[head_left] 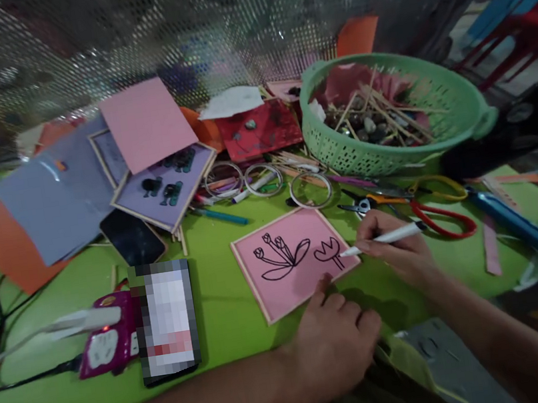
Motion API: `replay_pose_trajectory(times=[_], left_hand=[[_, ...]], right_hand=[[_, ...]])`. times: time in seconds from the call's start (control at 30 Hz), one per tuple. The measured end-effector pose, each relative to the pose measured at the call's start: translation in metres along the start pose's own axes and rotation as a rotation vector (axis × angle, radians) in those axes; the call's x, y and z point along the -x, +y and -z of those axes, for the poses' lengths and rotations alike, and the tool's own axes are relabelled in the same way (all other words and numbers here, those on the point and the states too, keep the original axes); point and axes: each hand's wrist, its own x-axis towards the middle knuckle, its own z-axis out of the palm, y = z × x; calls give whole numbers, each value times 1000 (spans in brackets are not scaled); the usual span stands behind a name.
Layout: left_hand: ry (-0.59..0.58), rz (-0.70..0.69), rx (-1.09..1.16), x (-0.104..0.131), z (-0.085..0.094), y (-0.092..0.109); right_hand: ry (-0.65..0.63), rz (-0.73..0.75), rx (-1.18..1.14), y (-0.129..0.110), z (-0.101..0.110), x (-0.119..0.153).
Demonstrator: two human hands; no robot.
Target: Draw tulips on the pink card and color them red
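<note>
A pink card (283,297) edged with thin wooden strips lies on the green table, with black flower outlines drawn on it. My right hand (394,243) grips a white marker (398,233), its tip at the stem of the smaller flower on the card's right side. At the card's lower edge, my left hand (338,332) rests with the index fingertip touching the card. Its other fingers are loosely curled, and whether anything lies under them is hidden.
Behind the card are wire rings (310,190), pens and a green basket (357,148) of sticks. Scissors (443,219) and a blue tool (522,224) lie right. Left are phones (133,236), a magenta power strip (103,347), cables and stacked cards (149,125).
</note>
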Motion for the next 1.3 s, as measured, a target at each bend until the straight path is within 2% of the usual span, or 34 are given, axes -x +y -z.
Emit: replay_pose_trajectory(times=[0.2,0.33,0.63,0.87,1.03,1.3], left_hand=[[-26,-4,-30,0,5,-1],[-26,1,-37,0,8,-1],[103,-40,-52,2,-1,-5],[22,-16,-21,1,4,-4],[-10,-1,-20,0,10,-2],[-29,11,-49,1,2,-2]], right_hand=[[35,17,-34,8,4,4],[10,17,-32,8,6,5],[-23,-11,-85,1,3,4],[-60,-55,-107,7,8,11],[-32,-113,-92,14,11,20],[-18,-135,-78,7,7,20]])
